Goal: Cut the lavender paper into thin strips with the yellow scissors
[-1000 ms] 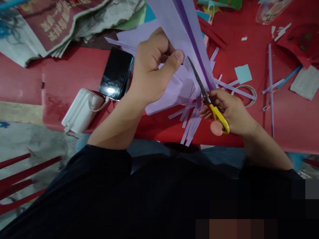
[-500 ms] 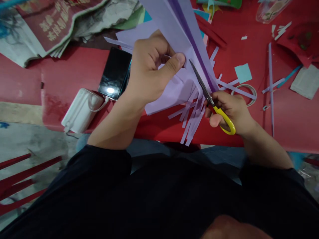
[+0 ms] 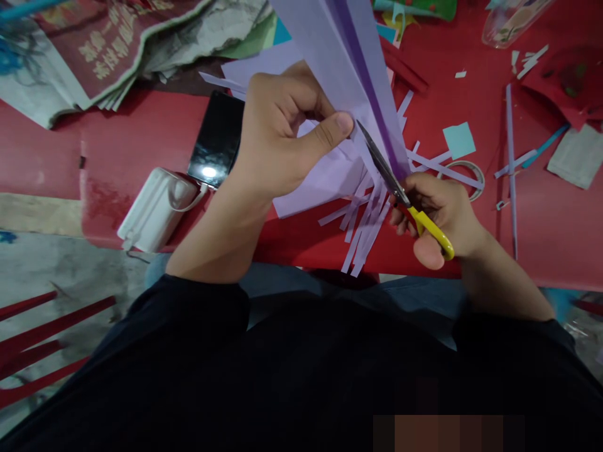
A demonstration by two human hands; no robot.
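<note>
Between thumb and fingers, my left hand (image 3: 292, 129) pinches the edge of a folded sheet of purple paper (image 3: 325, 56) held above the table. My right hand (image 3: 443, 210) grips yellow-handled scissors (image 3: 428, 229), fingers and thumb at the handles. The scissor blades (image 3: 379, 160) point up and left along the paper, with the tip close to my left thumb. Below the blades, several cut purple strips (image 3: 362, 238) lie in a loose bunch. More purple paper (image 3: 311, 182) rests flat beneath my left hand.
A black phone (image 3: 214, 138) is cabled to a white power bank (image 3: 155, 210) on the left. Folded newspapers (image 3: 117, 50) lie at the upper left. To the right are a tape roll (image 3: 473, 172), a light blue paper square (image 3: 459, 139) and a long purple strip (image 3: 511, 169).
My right thumb has moved down and outward, and the scissor handles have shifted slightly right and down. My left hand keeps its pinch on the paper, nearly still.
</note>
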